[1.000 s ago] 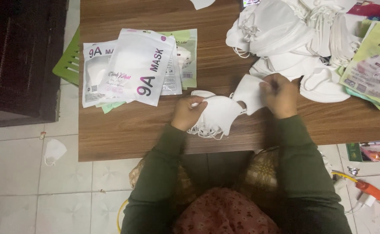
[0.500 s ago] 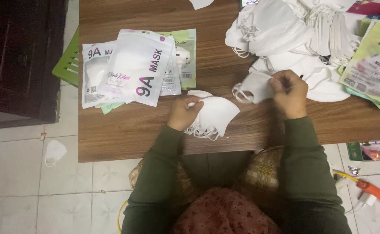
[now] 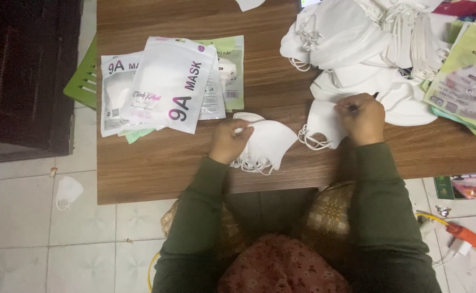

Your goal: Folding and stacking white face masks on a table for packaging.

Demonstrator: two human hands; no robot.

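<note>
Meanwhile, left hand (image 3: 228, 141) pins mask stack (image 3: 265, 144) pointing right.

The desk (image 3: 156, 168) is brown wood-grain laminate with a soft sheen. The face masks (image 3: 268, 144) look like matt white non-woven cloth. Near the left edge, glossy plastic pouches (image 3: 167, 84) catch light. The sleeves (image 3: 194, 217) are matt green knit.
</note>
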